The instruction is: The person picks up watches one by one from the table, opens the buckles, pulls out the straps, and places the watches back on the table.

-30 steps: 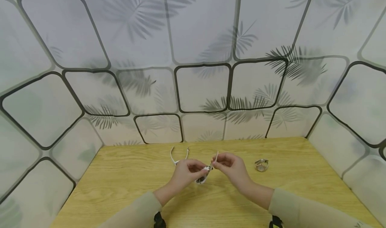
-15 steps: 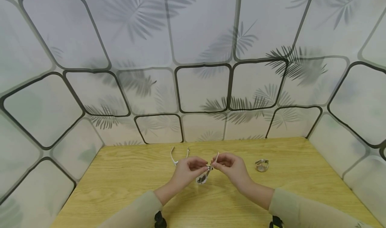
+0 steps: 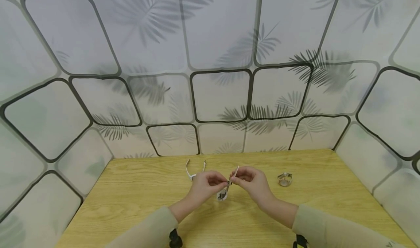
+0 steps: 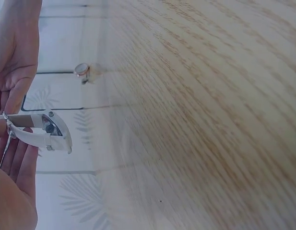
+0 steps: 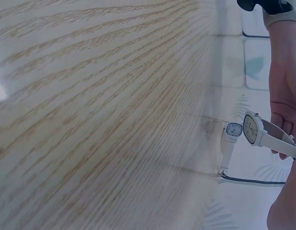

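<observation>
A white wristwatch (image 3: 222, 194) hangs between my two hands above the table, its dial end down. In the left wrist view its white strap (image 4: 35, 139) forms a loop, with both ends meeting at my fingers around a metal clasp. My left hand (image 3: 204, 187) pinches the strap from the left. My right hand (image 3: 253, 184) pinches the strap from the right, and a white strap end sticks up past its fingertips. The watch's squarish dial (image 5: 250, 129) shows in the right wrist view. Fingers partly hide the clasp.
Behind my left hand a second white watch (image 3: 191, 176) lies on the wooden table (image 3: 141, 193). To the right of my right hand sits a gold-toned watch (image 3: 284, 181). A patterned cloth wall (image 3: 221, 137) encloses the table's back and sides.
The hanging watch has swung slightly right, its dial turning a little. My left fingers have shifted slightly right toward the clasp; my right hand stays almost still.
</observation>
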`<state>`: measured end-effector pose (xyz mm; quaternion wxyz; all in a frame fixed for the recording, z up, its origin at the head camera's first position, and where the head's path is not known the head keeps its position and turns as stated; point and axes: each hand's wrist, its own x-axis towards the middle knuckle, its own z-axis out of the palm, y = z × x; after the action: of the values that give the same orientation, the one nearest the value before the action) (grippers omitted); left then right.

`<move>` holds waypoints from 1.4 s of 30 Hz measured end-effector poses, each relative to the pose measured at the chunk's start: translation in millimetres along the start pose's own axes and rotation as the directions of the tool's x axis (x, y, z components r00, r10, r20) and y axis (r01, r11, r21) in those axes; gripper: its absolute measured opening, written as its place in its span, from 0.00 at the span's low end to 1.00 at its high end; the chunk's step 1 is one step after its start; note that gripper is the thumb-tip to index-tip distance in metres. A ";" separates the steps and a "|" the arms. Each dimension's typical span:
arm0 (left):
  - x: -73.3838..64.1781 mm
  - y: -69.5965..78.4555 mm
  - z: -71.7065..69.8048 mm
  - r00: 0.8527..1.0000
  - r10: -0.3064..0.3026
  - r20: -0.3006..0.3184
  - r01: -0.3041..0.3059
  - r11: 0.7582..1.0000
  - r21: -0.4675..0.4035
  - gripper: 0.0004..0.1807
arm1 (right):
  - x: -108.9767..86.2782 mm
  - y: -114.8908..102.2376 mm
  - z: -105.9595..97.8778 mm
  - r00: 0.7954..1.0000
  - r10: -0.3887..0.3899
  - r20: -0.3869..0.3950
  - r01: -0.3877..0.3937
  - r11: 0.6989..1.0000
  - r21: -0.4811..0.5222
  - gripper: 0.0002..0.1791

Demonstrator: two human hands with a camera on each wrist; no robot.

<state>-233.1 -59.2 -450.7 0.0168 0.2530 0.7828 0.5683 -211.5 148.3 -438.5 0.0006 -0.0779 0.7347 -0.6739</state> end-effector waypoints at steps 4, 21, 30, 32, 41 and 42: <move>0.0 1.1 0.7 1.000 -0.006 0.001 0.006 1.000 0.013 0.04 | 0.6 0.5 1.0 1.000 0.002 -0.004 -0.002 1.000 0.005 0.10; 2.8 3.2 0.1 1.000 0.002 0.014 -0.004 0.995 0.104 0.02 | -0.2 2.1 4.2 1.000 -0.003 0.001 0.003 1.000 0.030 0.11; 4.6 9.3 0.9 0.999 0.024 0.029 -0.028 0.989 0.145 0.02 | -1.2 0.7 4.1 1.000 -0.016 -0.003 0.016 0.998 0.063 0.12; 5.1 9.2 1.4 0.999 0.027 0.030 -0.032 0.988 0.149 0.02 | -1.0 1.1 4.0 1.000 -0.021 -0.001 0.021 0.998 0.063 0.12; 6.4 7.7 3.8 0.997 0.063 0.032 -0.067 0.987 0.144 0.03 | -2.2 0.9 3.4 1.000 -0.024 0.020 0.023 0.999 0.049 0.12; 6.2 7.6 4.1 0.997 0.064 0.031 -0.068 0.987 0.144 0.03 | -2.3 0.8 3.3 1.000 -0.023 0.021 0.022 0.999 0.050 0.12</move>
<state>-234.3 -51.2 -443.7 -0.0101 0.2871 0.8129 0.5067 -208.9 145.3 -439.9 0.0030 -0.0933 0.7166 -0.6912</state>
